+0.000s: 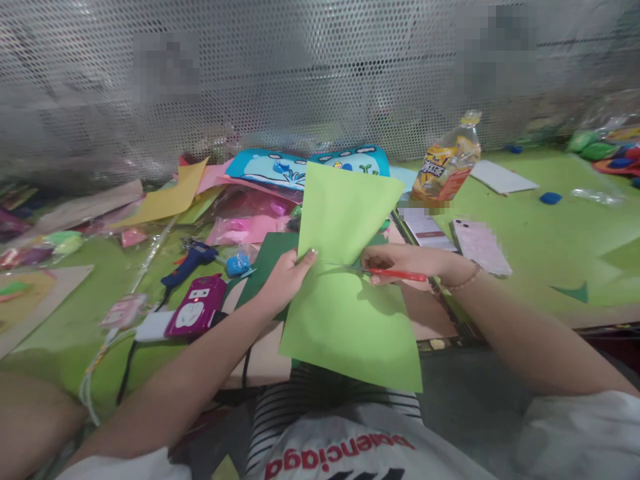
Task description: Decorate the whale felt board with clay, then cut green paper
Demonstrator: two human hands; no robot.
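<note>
A large sheet of light green paper [350, 327] is held up in front of me, above the table's near edge. My left hand [287, 280] pinches its left edge, thumb on top. My right hand [395, 261] grips a pair of scissors with red handles [400, 275]. The scissors' blades point left and sit in a cut that runs in from the sheet's right side. Above the cut, the upper part of the paper stands raised and bent; the lower part slopes down toward my lap. Dark green paper [275, 257] lies underneath, partly covered.
On the left are a blue glue gun [193, 260], a purple power strip [200, 305] with cables, and yellow paper [170, 200]. A drink bottle [445, 167], a phone [480, 245] and a white card [504, 176] are on the right. A perforated metal panel [300, 73] stands behind.
</note>
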